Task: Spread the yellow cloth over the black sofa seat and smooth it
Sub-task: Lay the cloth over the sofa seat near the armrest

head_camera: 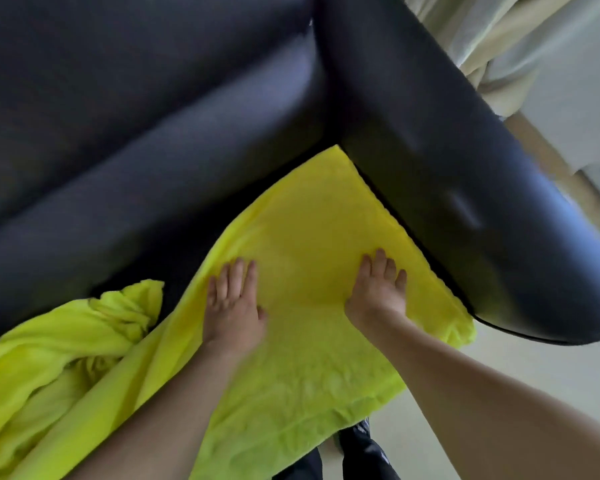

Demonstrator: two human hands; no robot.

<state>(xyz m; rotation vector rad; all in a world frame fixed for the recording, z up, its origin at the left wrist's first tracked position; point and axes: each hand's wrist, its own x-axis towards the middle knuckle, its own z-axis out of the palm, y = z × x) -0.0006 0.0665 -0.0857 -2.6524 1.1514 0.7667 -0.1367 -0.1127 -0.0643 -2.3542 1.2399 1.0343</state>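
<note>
My left hand (234, 303) and right hand (378, 289) press flat, fingers straight, on the yellow cloth (309, 244); sweeping outward toward its bunched end (84, 341) should smooth it.

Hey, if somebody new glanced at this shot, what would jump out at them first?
The bright yellow cloth against the black sofa, its far corner tucked by the armrest. Next, the left hand and right hand pressed flat on it, side by side. At lower left the cloth lies bunched, not yet spread.
</note>
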